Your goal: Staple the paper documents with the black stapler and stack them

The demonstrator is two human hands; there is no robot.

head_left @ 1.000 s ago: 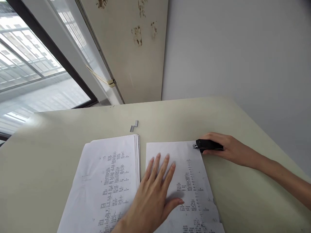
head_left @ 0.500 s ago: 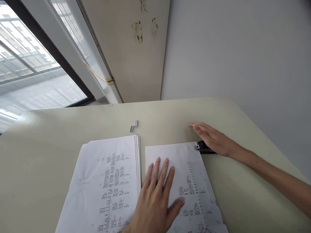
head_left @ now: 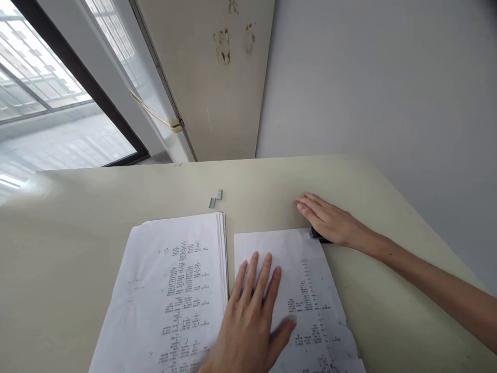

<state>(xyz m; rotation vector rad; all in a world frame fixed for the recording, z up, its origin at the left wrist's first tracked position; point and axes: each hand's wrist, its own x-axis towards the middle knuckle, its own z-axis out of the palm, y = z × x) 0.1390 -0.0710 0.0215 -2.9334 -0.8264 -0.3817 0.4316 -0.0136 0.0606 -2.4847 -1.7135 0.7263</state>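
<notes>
On the pale table point(head_left: 264, 191), a printed sheet point(head_left: 272, 243) is laid, its text set mostly toward its right side. At the far right corner of the printed sheet, a black stapler point(head_left: 315, 233) is placed with its nose against the paper; whether the corner is enclosed between the stapler's two arms cannot be told. Most of the stapler is covered by the right hand point(head_left: 332, 223): it is met by the palm rather than the fingers, which are stretched out close together beyond the printed sheet's far edge. Whether the stapler is being pressed cannot be told. On the left part of the printed sheet, the left hand point(head_left: 248, 324) is rested palm down, its fingers slightly parted and its thumb set wide; the stapler is situated beyond these fingertips, to their right. Just left of the printed sheet, a stack of printed pages point(head_left: 186, 269) is placed, with several edges exposed. Beyond the printed sheet's far left corner, two small grey strips point(head_left: 219, 195) are seen.
</notes>
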